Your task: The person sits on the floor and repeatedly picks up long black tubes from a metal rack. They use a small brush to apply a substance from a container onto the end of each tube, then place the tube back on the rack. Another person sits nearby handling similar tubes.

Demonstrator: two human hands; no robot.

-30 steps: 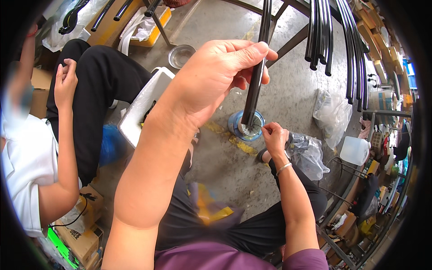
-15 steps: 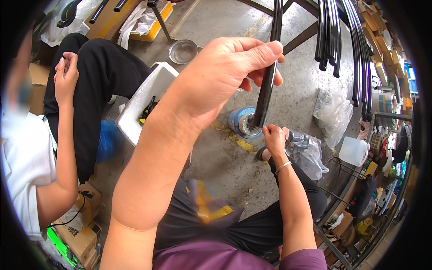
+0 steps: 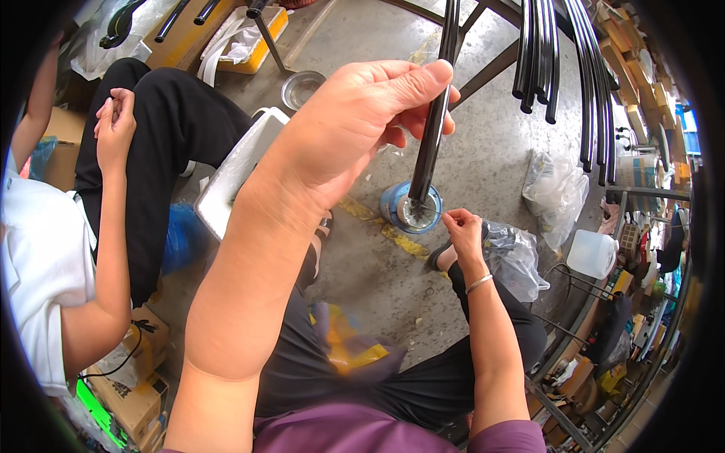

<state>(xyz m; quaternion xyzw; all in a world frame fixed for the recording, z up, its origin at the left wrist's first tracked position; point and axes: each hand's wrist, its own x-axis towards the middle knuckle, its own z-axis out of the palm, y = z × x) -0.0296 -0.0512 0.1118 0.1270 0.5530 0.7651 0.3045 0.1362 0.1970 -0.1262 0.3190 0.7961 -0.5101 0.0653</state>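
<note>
A glossy black tube (image 3: 432, 143) slants down across the middle of the view, and my left hand (image 3: 370, 121) is closed around it, thumb on top. The tube's lower end is over a round blue tub (image 3: 394, 204) with a pale, shiny inside; whether the end touches the contents I cannot tell. Just right of the tub is my right hand (image 3: 464, 230), its thumb and fingertips pinched together and apart from the tube. Anything between those fingertips is too small to make out. A metal bangle (image 3: 479, 284) circles my right wrist.
More black tubes (image 3: 538, 68) hang from a rack at the upper right. A white foam box (image 3: 249, 162) stands left of my forearm, beside a seated person (image 3: 113, 143). Clear plastic bags (image 3: 555, 189) lie at right, near a cluttered shelf (image 3: 627, 302) and a white jug (image 3: 592, 254).
My left hand and the tube have shifted slightly left and up. My right fingertips, close to the tube's lower end before, are now farther from it.
</note>
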